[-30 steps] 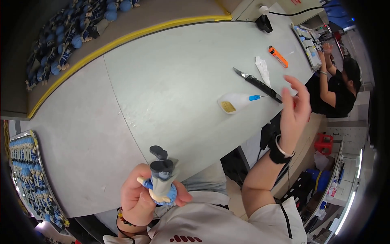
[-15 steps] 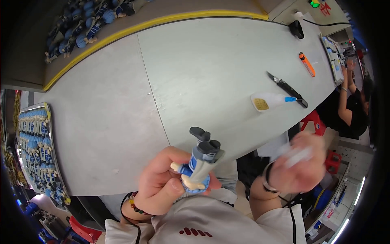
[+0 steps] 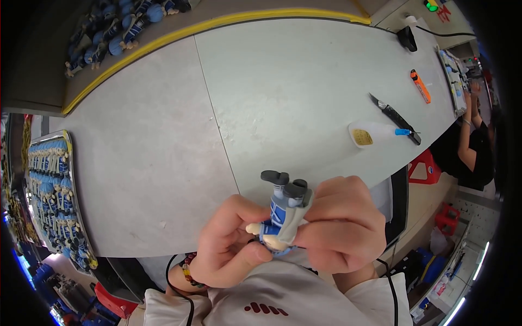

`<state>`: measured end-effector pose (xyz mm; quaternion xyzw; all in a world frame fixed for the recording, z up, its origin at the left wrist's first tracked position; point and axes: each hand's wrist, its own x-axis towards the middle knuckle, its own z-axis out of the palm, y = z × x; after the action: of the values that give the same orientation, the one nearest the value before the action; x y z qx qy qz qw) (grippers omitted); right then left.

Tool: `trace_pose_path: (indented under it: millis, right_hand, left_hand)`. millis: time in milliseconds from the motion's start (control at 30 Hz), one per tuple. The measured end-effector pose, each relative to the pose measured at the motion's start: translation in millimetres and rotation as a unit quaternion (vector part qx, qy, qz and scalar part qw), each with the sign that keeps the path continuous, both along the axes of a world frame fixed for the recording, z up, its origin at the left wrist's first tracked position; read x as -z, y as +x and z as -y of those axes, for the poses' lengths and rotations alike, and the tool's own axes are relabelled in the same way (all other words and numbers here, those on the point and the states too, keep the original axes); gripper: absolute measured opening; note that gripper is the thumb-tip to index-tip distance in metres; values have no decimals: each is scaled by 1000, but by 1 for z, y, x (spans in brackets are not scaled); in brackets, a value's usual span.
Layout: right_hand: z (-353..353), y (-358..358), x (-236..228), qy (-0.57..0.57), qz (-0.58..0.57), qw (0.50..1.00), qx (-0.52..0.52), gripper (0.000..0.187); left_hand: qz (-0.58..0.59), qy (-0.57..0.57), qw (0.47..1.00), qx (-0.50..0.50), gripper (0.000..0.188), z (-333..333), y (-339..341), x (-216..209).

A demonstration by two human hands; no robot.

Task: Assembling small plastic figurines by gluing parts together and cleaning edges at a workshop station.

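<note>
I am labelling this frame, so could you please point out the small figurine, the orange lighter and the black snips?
small figurine [image 3: 284,213], head view, blue torso.
orange lighter [image 3: 420,86], head view, mid-body.
black snips [image 3: 394,116], head view, blades.

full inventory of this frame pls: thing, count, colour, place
toy figure: 1, blue and grey with dark grey feet, held upside down in both hands
table: 1, pale grey, yellow strip along far edge
tray of figures: 1, blue figures in rows, table's left end
loose figures: a heap, blue, beyond the yellow strip, top left
glue bottle: 1, clear with blue tip, lying right
snips: 1, black, beside the bottle
lighter: 1, orange, far right
stool: 1, red, under table's right edge
co-worker: 1, black top, far right
left hand: grips figure
right hand: grips figure
</note>
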<state>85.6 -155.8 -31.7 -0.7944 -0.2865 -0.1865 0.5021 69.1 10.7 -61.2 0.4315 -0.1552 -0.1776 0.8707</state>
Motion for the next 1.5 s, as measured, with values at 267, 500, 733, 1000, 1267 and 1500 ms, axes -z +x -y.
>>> trace_pose_path:
  millis: [267, 500, 733, 1000, 1267, 1500]
  right_hand:
    - [3, 2, 11, 109, -41, 990, -75, 22]
    - [3, -7, 3, 334, -59, 939, 52, 7]
    - [9, -5, 16, 175, -16, 984, 30, 9]
    - [-5, -3, 18, 115, 5, 993, -5, 25]
    - [-7, -3, 17, 92, 30, 995, 13, 28]
    - [6, -5, 3, 0, 13, 997, -71, 16]
  left_hand:
    - [16, 14, 1000, 16, 28, 1, -1, 0]
    - [-50, -99, 992, 53, 33, 2, 4, -2]
    - [-50, -122, 988, 76, 35, -1, 4, 3]
    - [-54, -72, 996, 16, 36, 0, -2, 0]
    - [-47, -84, 995, 28, 37, 0, -2, 5]
    - [-59, -83, 994, 29, 37, -2, -7, 5]
